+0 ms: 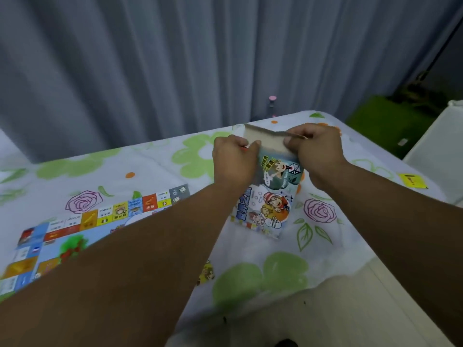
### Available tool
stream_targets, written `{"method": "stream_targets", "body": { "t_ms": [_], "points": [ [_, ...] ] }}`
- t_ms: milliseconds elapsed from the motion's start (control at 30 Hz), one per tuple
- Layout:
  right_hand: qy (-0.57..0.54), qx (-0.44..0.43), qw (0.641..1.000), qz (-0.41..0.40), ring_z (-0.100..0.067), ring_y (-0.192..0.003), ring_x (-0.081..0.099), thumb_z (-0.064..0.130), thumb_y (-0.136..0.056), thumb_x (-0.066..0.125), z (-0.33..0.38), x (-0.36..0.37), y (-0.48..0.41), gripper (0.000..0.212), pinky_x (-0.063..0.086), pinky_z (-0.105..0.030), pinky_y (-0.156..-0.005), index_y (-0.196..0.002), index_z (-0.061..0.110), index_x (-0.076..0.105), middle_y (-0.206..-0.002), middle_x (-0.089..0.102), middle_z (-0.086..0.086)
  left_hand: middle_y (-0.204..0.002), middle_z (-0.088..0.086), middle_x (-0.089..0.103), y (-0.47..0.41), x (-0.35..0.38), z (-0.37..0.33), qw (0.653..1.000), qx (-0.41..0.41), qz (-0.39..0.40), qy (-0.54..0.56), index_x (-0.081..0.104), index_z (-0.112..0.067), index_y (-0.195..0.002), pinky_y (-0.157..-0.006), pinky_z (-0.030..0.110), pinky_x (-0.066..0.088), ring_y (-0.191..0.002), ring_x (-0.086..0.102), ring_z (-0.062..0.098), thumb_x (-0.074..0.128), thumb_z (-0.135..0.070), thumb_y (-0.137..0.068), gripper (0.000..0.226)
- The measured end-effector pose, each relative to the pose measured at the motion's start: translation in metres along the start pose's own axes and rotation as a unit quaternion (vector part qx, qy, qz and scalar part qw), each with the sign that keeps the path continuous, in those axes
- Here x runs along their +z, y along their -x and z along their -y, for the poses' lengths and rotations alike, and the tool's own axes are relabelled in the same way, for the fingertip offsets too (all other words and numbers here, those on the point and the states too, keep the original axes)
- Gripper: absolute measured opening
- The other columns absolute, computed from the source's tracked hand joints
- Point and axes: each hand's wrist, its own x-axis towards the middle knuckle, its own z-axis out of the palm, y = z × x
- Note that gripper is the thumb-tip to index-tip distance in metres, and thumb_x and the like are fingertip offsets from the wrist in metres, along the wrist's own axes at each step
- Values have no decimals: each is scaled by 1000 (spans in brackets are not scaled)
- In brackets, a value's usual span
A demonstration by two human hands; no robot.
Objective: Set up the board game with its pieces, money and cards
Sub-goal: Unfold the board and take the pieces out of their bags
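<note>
Grey curtain (pixel 150 58), floral tablecloth (pixel 263 271), yellow note (pixel 413 180)

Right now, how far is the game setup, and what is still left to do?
Done: the board lies unfolded on the tablecloth. In hand: left hand and right hand hold the game box at its open flap. Left: no pieces, money or cards are visible yet.

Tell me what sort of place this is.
Probably a room in a home: a flowered tablecloth, grey curtains close behind it, and a cartoon-printed game board spread out. The left hand and right hand hold the game box.
</note>
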Motion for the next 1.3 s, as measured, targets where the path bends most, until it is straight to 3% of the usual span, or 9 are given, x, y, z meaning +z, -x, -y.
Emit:
{"method": "stream_targets", "body": {
  "t_ms": [200,300,400,600,733,833,967,1133,1300],
  "points": [
    [80,-31,996,27,-23,-101,63,8,-93,68,6,-5,6,11,56,-43,-94,-100,16,71,-105,67,-3,-84,17,68,3,-19,4,998,8,-33,-44,69,-2,-72,-81,45,55,-89,65,32,55,-20,-99,35],
    [162,-96,982,-15,-24,-85,64,15,-87,75,8,-17,12,6,56,-43,-83,-86,13,70,-88,67,-3,-75,26,65,5,-22,1,998,3,-38,-41,65,6,-68,-71,47,57,-68,63,29,58,-15,-94,35],
    [247,-164,955,-17,-19,-77,62,19,-87,74,11,-27,20,14,51,-35,-72,-74,18,72,-83,70,0,-82,29,67,9,-23,-4,999,-38,-25,-7,67,9,-76,-74,50,58,-71,66,36,58,-16,-93,32],
    [348,-269,898,25,-23,-95,60,7,-94,64,9,-39,33,14,48,-34,-83,-98,5,77,-97,68,-9,-86,15,73,13,-25,-15,984,-138,-35,103,72,1,-88,-82,45,55,-82,70,32,50,-51,-96,57],
    [333,-245,910,38,-10,-101,49,7,-95,63,1,-40,40,19,37,-21,-90,-108,8,76,-106,58,0,-77,10,69,11,-26,-12,989,-123,-30,77,66,-9,-71,-83,44,56,-75,66,29,61,-40,-95,39],
    [297,-214,930,24,-8,-97,51,7,-95,62,-3,-37,42,16,37,-19,-86,-101,11,77,-104,59,0,-85,14,72,10,-27,-9,989,-121,-20,76,68,-2,-85,-86,47,57,-85,70,32,62,-28,-95,29],
    [247,-164,955,-12,-12,-86,58,12,-93,68,-5,-32,41,10,42,-18,-74,-100,17,72,-105,62,-1,-93,5,69,11,-29,-4,992,-104,-11,72,59,-17,-102,-85,46,58,-90,69,25,61,-19,-95,8],
    [297,-175,939,12,-12,-86,56,8,-92,67,-6,-32,38,16,36,-11,-71,-105,12,76,-101,64,0,-114,2,60,11,-35,4,998,-16,53,31,55,-26,-138,-89,38,59,-101,64,19,54,-11,-101,40],
    [294,-155,943,6,-21,-96,62,8,-95,63,-3,-31,37,14,49,-31,-83,-102,13,74,-108,68,-6,-129,7,53,11,-35,6,997,9,66,27,66,-22,-122,-91,41,58,-110,62,24,51,-14,-102,27]
  ]
}}
